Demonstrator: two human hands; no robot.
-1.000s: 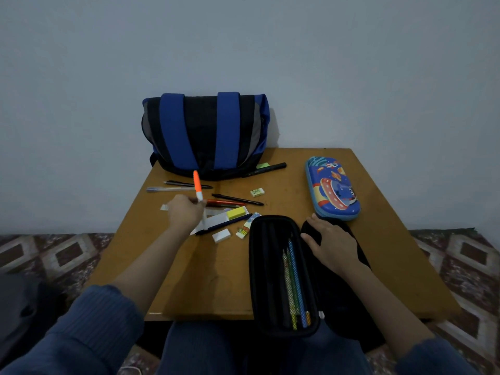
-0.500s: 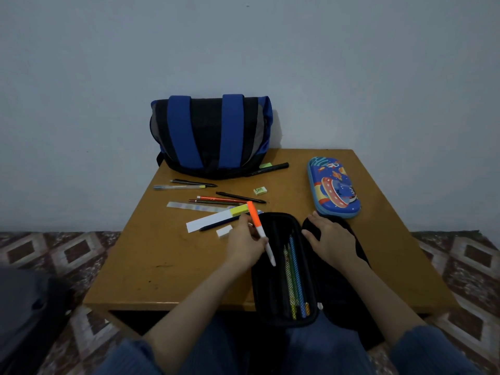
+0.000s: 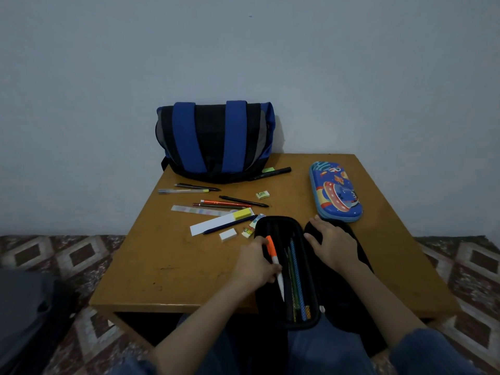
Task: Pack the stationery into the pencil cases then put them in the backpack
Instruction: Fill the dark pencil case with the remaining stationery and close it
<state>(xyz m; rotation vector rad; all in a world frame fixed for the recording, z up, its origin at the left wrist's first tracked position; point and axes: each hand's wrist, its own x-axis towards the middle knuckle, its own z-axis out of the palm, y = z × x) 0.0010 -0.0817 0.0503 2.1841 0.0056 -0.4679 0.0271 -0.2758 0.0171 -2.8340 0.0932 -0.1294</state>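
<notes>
An open black pencil case [image 3: 273,228] lies at the table's front edge with several pencils [image 3: 296,277] inside. My left hand [image 3: 255,266] grips an orange-capped white marker [image 3: 275,262] and holds it low inside the case's left half. Flat on the case's opened lid [image 3: 351,244] rests my right hand [image 3: 331,243]. A closed blue cartoon pencil case [image 3: 334,192] sits at the right. The blue and black backpack [image 3: 215,139] stands against the wall. Loose pens [image 3: 230,203], rulers [image 3: 216,223] and erasers [image 3: 227,235] lie left of the black case.
The wooden table [image 3: 167,266] is small, with patterned floor [image 3: 67,255] on both sides. A black marker [image 3: 270,173] and green note lie by the backpack. A dark object [image 3: 24,315] sits on the floor at the lower left.
My left hand carried the orange-capped marker from the pile on the left over to the black case and lowered it inside. My right hand stayed on the lid.
</notes>
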